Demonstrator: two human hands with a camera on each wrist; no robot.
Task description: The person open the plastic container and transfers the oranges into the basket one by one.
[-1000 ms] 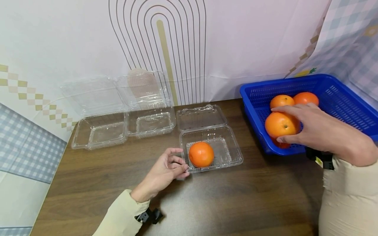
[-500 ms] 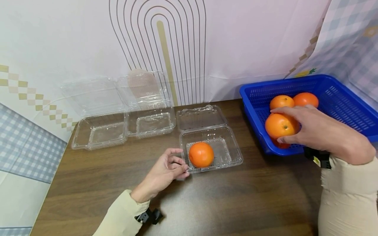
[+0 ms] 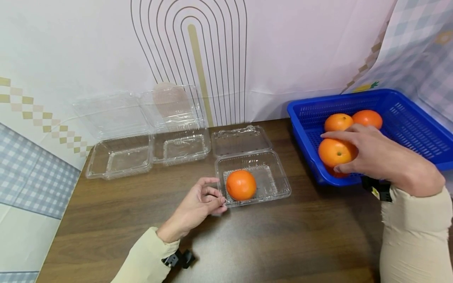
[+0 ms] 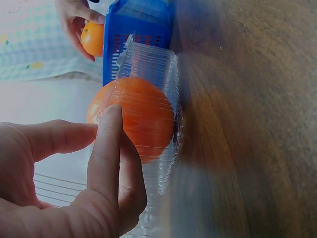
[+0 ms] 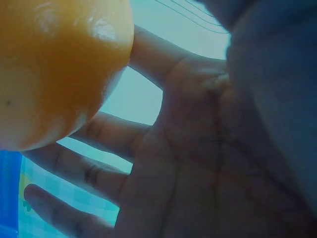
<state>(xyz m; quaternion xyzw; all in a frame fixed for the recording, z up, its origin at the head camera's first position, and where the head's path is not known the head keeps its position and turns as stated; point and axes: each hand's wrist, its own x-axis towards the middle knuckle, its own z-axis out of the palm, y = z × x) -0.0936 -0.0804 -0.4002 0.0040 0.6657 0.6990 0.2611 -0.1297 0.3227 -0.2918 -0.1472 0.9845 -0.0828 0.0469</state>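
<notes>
With thumb and fingertips my left hand [image 3: 196, 206] pinches the left rim of a clear plastic clamshell box [image 3: 263, 177], its lid folded back. One orange [image 3: 241, 185] sits in the left part of that box; the left wrist view shows this orange [image 4: 143, 119] through the clear wall. My right hand [image 3: 380, 151] grips another orange [image 3: 336, 152] at the near left side of the blue basket [image 3: 393, 94], thumb on the near side and fingers over the far side. Beneath the gripped orange, part of a further orange [image 3: 337, 172] shows. The right wrist view has the gripped orange [image 5: 59, 64] against the fingers.
Two more oranges, one left [image 3: 337, 122] and one right [image 3: 368, 119], lie farther back in the basket. Two open clear boxes, one at far left [image 3: 120, 155] and one beside it [image 3: 182, 145], stand against the patterned wall covering. Everything rests on a brown wooden table [image 3: 247, 243].
My right hand has shifted slightly left and down in the head view, with the gripped orange turning a little. The left hand and its box stay put.
</notes>
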